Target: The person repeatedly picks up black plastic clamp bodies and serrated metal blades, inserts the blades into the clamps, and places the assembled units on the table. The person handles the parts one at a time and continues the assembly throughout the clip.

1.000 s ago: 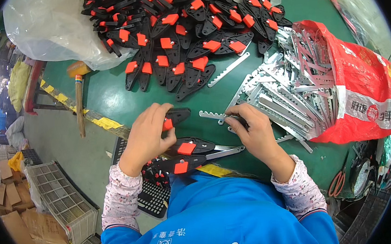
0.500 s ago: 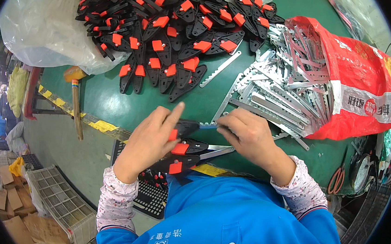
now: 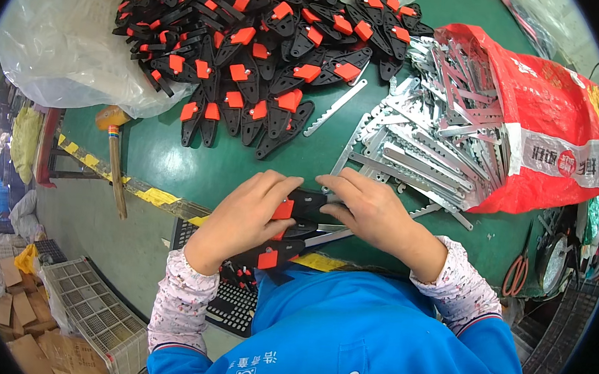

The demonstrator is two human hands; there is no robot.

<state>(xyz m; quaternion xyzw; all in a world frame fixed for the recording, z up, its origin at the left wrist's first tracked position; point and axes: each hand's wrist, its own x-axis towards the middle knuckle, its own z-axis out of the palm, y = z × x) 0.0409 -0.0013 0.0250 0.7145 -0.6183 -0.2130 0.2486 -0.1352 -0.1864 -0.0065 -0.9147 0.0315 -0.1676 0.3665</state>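
Observation:
Near the table's front edge, my left hand [image 3: 249,210] is closed around a black plastic part with a red tab [image 3: 307,203]. The thumb and index finger of my right hand [image 3: 376,211] pinch the part's right end. Whether a metal strip is between those fingers is hidden. Just below, between my hands and my body, lie more black parts with red tabs [image 3: 281,251]. A toothed metal strip [image 3: 328,237] sticks out to the right from one of them.
A large heap of black parts with red tabs [image 3: 254,55] covers the far side of the green table [image 3: 174,158]. Toothed metal strips [image 3: 432,141] spill from a red bag [image 3: 547,130] at right. A mallet [image 3: 115,164] lies left; scissors [image 3: 516,270] are at the right edge.
My right hand has moved left, closer to my left hand. The bluish strip between them no longer shows. My left index finger, raised before, now bends down onto the black part.

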